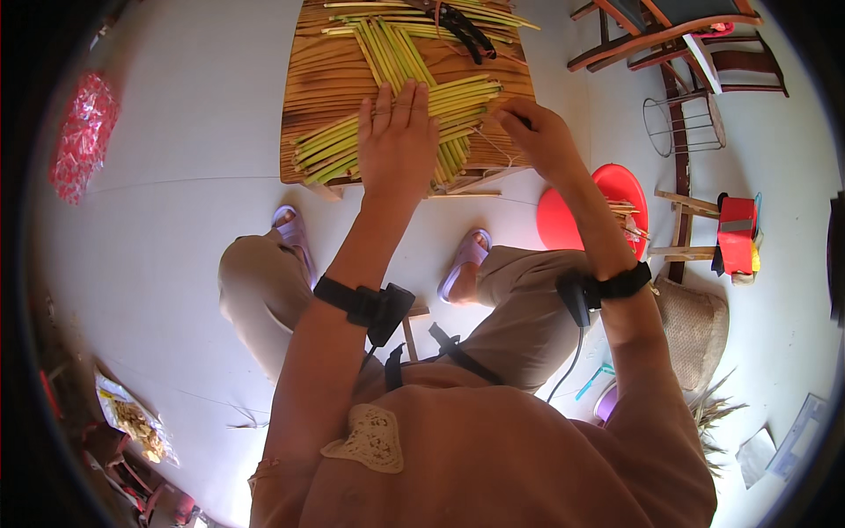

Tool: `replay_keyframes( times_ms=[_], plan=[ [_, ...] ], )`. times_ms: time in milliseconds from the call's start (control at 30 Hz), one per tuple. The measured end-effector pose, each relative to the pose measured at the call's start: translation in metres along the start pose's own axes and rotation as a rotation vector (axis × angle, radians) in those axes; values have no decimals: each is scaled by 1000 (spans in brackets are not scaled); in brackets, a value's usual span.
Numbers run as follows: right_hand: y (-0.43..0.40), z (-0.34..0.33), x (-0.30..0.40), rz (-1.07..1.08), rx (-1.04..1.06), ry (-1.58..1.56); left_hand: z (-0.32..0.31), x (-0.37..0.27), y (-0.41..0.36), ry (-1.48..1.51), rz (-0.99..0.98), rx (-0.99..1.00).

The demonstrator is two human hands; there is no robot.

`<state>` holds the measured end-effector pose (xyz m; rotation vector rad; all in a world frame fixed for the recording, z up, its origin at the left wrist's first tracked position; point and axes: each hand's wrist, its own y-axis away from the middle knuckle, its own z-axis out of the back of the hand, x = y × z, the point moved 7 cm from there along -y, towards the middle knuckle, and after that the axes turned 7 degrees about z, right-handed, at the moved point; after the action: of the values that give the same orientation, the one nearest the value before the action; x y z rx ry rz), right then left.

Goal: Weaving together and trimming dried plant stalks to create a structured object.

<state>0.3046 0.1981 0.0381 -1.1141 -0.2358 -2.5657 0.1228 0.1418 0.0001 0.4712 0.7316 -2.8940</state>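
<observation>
On a wooden table (323, 79) lie green plant stalks in two crossed layers. My left hand (398, 142) rests flat, fingers spread a little, on the upper layer of stalks (462, 104), which runs slantwise over the lower layer (389, 56). At the right ends of the upper stalks is my right hand (538, 129), its thumb and forefinger pinched together; whether it holds a thin strand cannot be told. A thin pale string (492, 144) trails near it over the table edge. Black-handled pruning shears (462, 30) lie on more stalks (356, 20) at the table's far side.
A red plastic basin or stool (561, 218) with cut stalk pieces stands right of the table. Wooden chairs (660, 39), a wire rack (686, 125) and a woven basket (693, 330) are farther right. A red patterned plastic bag (86, 138) lies at the far left.
</observation>
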Motion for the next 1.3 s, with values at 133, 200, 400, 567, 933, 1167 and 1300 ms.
replay_keyframes(
  times_ms=[133,200,400,567,933,1167,1300],
  plan=[
    [-5,-12,16,169,4,111,0,0,0,2,4,3],
    [-4,-15,23,188,30,224,0,1,0,2,9,5],
    [-8,-12,31,229,102,456,-1,0,0,-1,-5,-16],
    [-14,-15,34,261,146,499,-1,1,1,8,10,-24],
    [-17,-19,36,259,181,540,-2,3,1,23,33,-14],
    [-18,-22,34,270,188,564,0,2,1,23,30,-14],
    [-18,-23,35,263,192,582,-1,3,1,26,34,-15]
  ],
)
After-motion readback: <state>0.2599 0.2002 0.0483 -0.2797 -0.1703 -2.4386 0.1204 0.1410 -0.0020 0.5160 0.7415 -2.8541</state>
